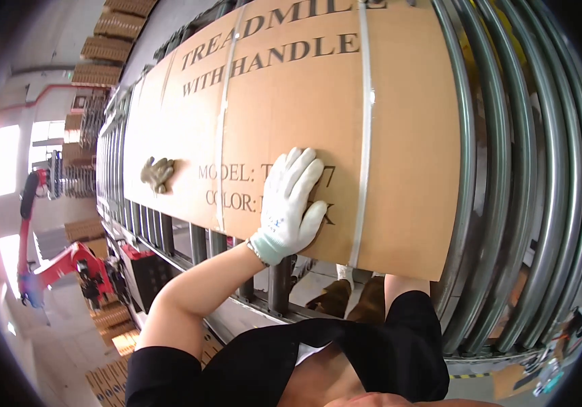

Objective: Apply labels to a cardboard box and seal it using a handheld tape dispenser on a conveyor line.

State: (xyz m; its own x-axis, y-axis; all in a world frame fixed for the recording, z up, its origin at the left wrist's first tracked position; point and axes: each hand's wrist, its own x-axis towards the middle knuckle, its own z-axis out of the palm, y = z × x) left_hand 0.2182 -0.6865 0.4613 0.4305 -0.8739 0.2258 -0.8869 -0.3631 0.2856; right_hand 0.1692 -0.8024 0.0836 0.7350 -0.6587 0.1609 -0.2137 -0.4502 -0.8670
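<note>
A large, flat brown cardboard carton [291, 122] with dark printing lies on the roller conveyor, bound by two pale straps, one of them the right strap [367, 136]. My left hand [289, 197], in a white glove with a pale green cuff, rests open on the carton's top near its close edge. Its fingers are stretched forward and the thumb sits apart. My right forearm [406, 286] passes under the carton's near right corner, and the hand itself is hidden there. On the left part of the carton lies a grey-brown crumpled glove [158, 175], away from both hands.
Metal conveyor rollers [528, 169] stretch along the right, and more bars show under the carton's left side. A red robot arm [67, 264] stands at far left beside a dark box [148, 275]. Stacked cartons [108, 47] line the upper left.
</note>
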